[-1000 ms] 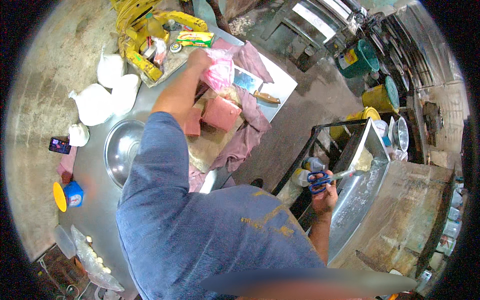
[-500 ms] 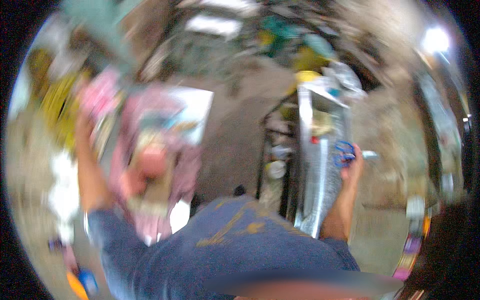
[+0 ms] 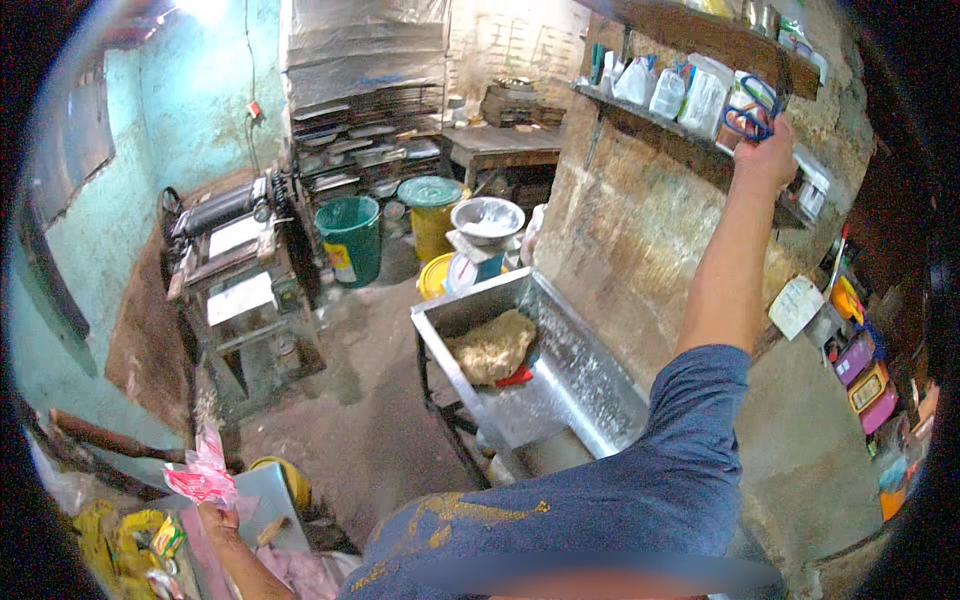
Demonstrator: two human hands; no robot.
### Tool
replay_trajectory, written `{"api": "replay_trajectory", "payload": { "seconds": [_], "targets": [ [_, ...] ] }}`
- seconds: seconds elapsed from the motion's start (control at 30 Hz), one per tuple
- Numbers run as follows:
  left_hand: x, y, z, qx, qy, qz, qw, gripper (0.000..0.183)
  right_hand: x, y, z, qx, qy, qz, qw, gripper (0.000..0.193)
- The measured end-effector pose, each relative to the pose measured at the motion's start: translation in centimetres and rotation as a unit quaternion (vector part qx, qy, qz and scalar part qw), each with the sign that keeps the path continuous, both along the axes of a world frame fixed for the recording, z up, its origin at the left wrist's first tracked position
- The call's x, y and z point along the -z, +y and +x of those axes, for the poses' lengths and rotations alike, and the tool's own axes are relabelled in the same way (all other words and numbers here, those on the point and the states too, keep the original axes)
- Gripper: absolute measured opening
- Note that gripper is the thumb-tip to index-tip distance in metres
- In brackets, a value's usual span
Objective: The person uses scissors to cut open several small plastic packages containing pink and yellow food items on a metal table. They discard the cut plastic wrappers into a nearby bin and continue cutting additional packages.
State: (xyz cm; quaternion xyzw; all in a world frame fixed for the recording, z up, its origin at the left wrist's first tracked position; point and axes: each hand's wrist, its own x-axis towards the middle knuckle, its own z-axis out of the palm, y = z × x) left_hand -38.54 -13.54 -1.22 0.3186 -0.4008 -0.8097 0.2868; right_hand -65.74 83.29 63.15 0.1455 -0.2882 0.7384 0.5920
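Observation:
My right arm is stretched up and forward to the wall shelf (image 3: 655,118). In my right hand (image 3: 768,156) is a pair of scissors with blue handles (image 3: 745,124), closed in my fingers in front of the items on the shelf. White plastic bags (image 3: 633,82) and a white packet (image 3: 706,92) stand just left of the scissors. My left hand (image 3: 217,517), low at the left, grips a crumpled pink-and-clear plastic bag (image 3: 204,476). Below it are a pale board (image 3: 262,500) and a pink cloth (image 3: 300,570). My fingertips are partly hidden by what they hold.
A metal trough (image 3: 590,385) with a lump of dough (image 3: 492,348) stands ahead. Beyond it are a metal bowl (image 3: 487,218), a green bucket (image 3: 349,240) and a yellow drum (image 3: 431,215). A roller machine (image 3: 225,212) stands at the left. Another shelf (image 3: 700,40) runs above.
My view has swung up from the floor to the room. My right hand has risen with the scissors from beside the trough to the shelf. My left hand still holds the plastic bag.

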Motion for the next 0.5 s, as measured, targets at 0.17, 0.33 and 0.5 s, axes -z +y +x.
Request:
{"api": "replay_trajectory", "payload": {
  "seconds": [0.17, 0.33, 0.5],
  "targets": [
    [-0.7, 9.1, -11.6, 0.131, 0.108, 0.054, 0.984, 0.034, -9.5, 5.6, -5.6, 0.158, -0.002, 0.053, 0.986, 0.017],
    [-3.4, 13.6, -19.6, 0.184, 0.164, 0.081, 0.966, 0.044, -9.8, 10.4, -9.8, 0.198, -0.08, 0.091, 0.973, 0.018],
    [-2.7, 11.5, -25.2, 0.229, 0.187, 0.053, 0.954, 0.047, -6.7, 10.7, -16.1, 0.241, -0.191, 0.211, 0.928, 0.02]
  ]
}}
